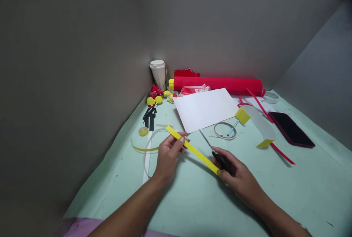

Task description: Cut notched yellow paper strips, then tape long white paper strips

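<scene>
A yellow corrugated paper strip [199, 154] slants between my two hands above the table. My left hand [169, 155] pinches it near its upper left end, thumb on top. My right hand [236, 174] has its thumb on the lower right end and also grips scissors [220, 160] by the black handle, blades together and pointing up and left. Beside my left hand lie a coiled pale strip [145, 156], a thin yellow strip [140, 150] and a tape roll [143, 131]. A white sheet [206, 108] rests beyond both hands.
Small yellow and red paper pieces [154, 99] and black strips [150, 118] lie at left, near a lidded cup [158, 74]. A red corrugated roll [217, 85] lies along the back wall. At right are a phone [291, 129], a coiled ring [224, 130] and red strips [282, 153].
</scene>
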The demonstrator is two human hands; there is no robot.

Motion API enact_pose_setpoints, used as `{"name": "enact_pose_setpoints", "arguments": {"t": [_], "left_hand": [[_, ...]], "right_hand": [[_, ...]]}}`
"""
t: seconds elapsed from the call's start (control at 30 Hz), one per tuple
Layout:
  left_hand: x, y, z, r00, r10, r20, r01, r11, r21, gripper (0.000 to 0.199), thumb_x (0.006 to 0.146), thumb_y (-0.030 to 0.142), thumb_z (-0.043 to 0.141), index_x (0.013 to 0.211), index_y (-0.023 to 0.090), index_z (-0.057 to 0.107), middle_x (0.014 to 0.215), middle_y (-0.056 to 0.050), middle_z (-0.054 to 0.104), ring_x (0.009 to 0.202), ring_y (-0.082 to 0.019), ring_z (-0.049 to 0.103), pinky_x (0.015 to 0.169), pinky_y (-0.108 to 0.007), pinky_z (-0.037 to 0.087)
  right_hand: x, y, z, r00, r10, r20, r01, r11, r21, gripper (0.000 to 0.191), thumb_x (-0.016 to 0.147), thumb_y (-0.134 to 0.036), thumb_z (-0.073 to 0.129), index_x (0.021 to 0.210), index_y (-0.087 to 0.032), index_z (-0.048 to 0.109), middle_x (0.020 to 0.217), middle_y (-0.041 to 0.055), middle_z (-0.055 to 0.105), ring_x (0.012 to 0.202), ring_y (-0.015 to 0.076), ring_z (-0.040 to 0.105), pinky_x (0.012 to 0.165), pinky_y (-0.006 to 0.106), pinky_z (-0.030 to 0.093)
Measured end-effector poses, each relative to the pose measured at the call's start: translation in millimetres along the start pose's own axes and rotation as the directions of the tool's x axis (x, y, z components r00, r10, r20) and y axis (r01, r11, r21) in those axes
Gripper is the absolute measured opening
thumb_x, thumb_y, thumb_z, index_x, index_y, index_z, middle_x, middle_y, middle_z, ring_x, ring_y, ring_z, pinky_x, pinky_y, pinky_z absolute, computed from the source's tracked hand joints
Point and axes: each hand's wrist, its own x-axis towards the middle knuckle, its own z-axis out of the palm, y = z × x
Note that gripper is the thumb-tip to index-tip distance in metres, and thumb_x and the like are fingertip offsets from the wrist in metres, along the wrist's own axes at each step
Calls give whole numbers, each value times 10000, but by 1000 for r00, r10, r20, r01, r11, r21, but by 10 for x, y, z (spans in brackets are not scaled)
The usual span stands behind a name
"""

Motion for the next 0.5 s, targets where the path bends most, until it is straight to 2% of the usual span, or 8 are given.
{"name": "enact_pose_setpoints", "arguments": {"t": [0.1, 0.23, 0.4, 0.5], "left_hand": [[4, 2, -3, 996, 14, -83, -16, 1000, -24, 246, 818, 350, 656, 967, 158, 699, 863, -51, 680, 765, -145, 569, 626, -225, 426], [9, 8, 1, 992, 21, -125, -29, 998, -59, 263, 805, 371, 665, 925, 142, 712, 878, -56, 677, 723, -135, 573, 596, -225, 432], [25, 12, -2, 987, 25, -156, -40, 995, -92, 310, 816, 413, 642, 911, 129, 719, 849, -59, 678, 676, -125, 579, 575, -222, 440], [32, 7, -7, 984, 40, -173, -58, 994, -98, 327, 819, 426, 635, 947, 137, 717, 812, -47, 677, 679, -122, 588, 568, -212, 440]], "right_hand": [[39, -14, -102, 989, 31, -146, -32, 999, -1, 527, 744, -240, 639, 1266, -237, 568, 1028, 69, 707, 1003, 248, 644, 944, 437, 480], [112, 22, -223, 945, 6, -328, -8, 1000, -4, 554, 751, -302, 664, 1291, -232, 563, 1019, 65, 697, 958, 238, 634, 867, 391, 499], [171, 100, -283, 895, 1, -447, 13, 999, 30, 609, 726, -318, 685, 1314, -246, 549, 1034, 56, 687, 859, 212, 625, 690, 321, 517], [184, 127, -303, 866, -9, -500, 27, 999, 28, 607, 712, -307, 682, 1305, -259, 557, 1015, 43, 687, 823, 200, 617, 648, 302, 517]]}}
